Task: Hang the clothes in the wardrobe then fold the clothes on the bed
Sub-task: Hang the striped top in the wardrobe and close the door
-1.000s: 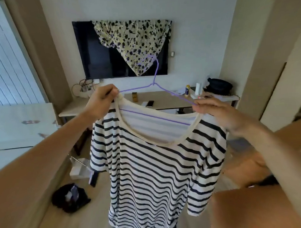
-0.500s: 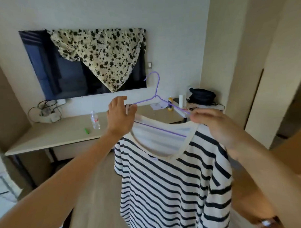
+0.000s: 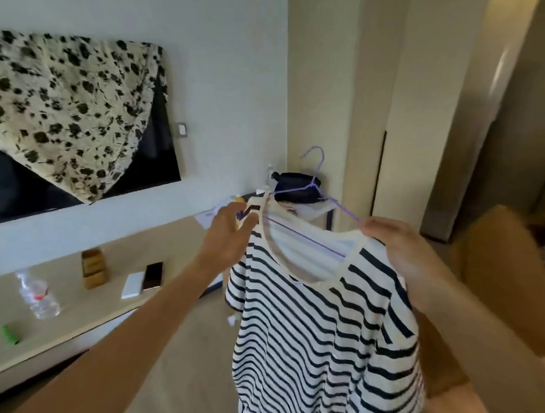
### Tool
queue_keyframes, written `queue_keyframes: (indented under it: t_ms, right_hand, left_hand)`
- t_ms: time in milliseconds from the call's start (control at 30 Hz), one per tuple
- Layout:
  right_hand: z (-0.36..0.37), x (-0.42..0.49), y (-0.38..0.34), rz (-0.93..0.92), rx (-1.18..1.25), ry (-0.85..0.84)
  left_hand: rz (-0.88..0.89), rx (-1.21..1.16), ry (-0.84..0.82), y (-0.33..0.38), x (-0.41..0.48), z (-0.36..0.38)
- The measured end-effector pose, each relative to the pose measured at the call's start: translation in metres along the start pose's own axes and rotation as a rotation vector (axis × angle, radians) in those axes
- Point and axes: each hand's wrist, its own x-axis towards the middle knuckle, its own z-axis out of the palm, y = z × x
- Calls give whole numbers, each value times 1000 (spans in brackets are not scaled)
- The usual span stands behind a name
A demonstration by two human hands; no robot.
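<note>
Striped shirt (image 3: 315, 328) hangs in mid-air in front of the person. Left arm extended forward; left hand (image 3: 226, 235) pinches the collar at one shoulder between thumb and fingers. Right hand (image 3: 396, 248) raised, fingers curled over the opposite shoulder. Purple hanger (image 3: 314, 185) sits through the neck opening, hook upward.

Black-and-white striped shirt (image 3: 315, 328), purple hanger (image 3: 318, 186), cream black-floral cloth (image 3: 61, 111), green marker (image 3: 9, 334)
</note>
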Motion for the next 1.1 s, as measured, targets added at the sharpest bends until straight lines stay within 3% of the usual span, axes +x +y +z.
queue_keyframes:
  t_ms: [167,433,633,1100]
  right_hand:
    - [24,79,1,54,84,244]
    - [26,221,22,-17,93,437]
    - [2,345,33,-13,74,507]
    - [-73,623,54,-64,-86,895]
  left_hand:
    - [48,-152,-184,-18,105,41]
    - [146,-360,-410,-4,233,147]
    - [206,-459,-547,9,329,232]
    - [315,-626,-771,39,567,409]
